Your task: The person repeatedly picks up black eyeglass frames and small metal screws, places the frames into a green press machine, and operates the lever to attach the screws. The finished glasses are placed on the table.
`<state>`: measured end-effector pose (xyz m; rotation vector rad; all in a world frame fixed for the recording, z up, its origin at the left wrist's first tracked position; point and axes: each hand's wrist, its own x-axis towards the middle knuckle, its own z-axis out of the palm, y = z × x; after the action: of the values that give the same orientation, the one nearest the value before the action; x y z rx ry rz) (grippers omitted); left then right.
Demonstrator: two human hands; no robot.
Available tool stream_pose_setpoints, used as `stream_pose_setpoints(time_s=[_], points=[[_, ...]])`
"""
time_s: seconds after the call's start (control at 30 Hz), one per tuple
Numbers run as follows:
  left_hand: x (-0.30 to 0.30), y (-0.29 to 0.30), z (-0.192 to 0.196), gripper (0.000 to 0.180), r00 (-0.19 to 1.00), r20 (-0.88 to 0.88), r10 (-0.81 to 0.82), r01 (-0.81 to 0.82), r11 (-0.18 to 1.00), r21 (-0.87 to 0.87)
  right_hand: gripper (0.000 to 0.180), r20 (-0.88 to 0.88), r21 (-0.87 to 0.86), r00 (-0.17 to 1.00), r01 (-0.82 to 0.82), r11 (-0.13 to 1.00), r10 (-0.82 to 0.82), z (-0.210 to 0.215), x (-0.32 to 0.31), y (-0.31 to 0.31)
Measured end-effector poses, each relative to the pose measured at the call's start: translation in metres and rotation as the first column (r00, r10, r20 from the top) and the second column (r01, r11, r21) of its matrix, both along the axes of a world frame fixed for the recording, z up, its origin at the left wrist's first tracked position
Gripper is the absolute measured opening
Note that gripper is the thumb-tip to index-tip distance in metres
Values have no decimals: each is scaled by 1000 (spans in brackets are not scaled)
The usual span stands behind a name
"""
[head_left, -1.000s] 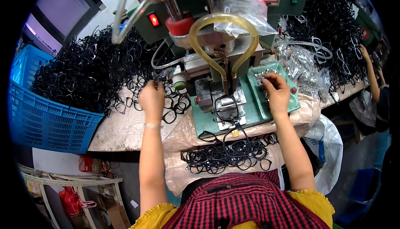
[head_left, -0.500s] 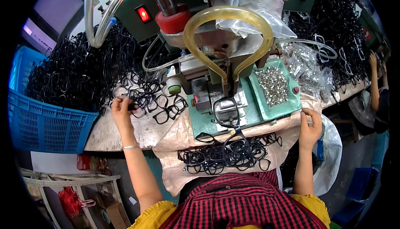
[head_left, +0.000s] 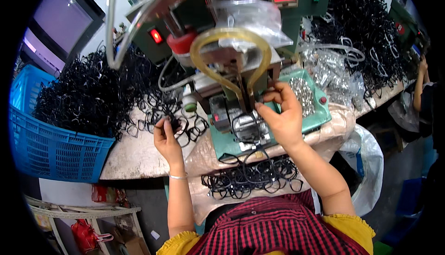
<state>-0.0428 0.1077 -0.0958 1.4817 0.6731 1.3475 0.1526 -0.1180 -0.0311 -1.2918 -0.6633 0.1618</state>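
Note:
My left hand (head_left: 168, 142) is closed at the left side of the bench, its fingers pinching a dark glasses frame (head_left: 175, 124) beside loose black frames (head_left: 189, 136). Against the press head's metal tooling my right hand (head_left: 286, 118) is curled, thumb and fingertips close together; what they hold, if anything, is too small to make out. Below the tooling, a black glasses frame (head_left: 245, 140) rests on the press's metal fixture (head_left: 248, 127). More black frames (head_left: 232, 180) lie in a row between the press and my apron.
A green tray (head_left: 320, 116) of small metal parts sits right of the press. At left stands a blue crate (head_left: 60, 150) heaped with black frames. Bags of metal pieces (head_left: 333, 76) lie beyond the tray. A yellowish hose (head_left: 199, 41) loops before the press. Another person's arm (head_left: 419, 88) shows far right.
My right hand has moved left from the tray's right edge to the press tooling. My left hand has shifted right and slightly nearer. The whole view has shifted a little.

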Motion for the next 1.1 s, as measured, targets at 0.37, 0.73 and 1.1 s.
stream_pose_setpoints(time_s=[0.37,0.73,1.1], points=[[-5,-104,137,15,910,40,-414,241,603,761,51,-247,138,955,-130,982,162,39,-29,-6],[48,-107,99,19,819,-448,-359,553,287,782,16,707,-471,693,610,637,-142,-66,76,-68],[-14,-138,81,25,896,-433,-96,420,498,759,14,838,-387,545,635,668,-33,-59,91,-43]])
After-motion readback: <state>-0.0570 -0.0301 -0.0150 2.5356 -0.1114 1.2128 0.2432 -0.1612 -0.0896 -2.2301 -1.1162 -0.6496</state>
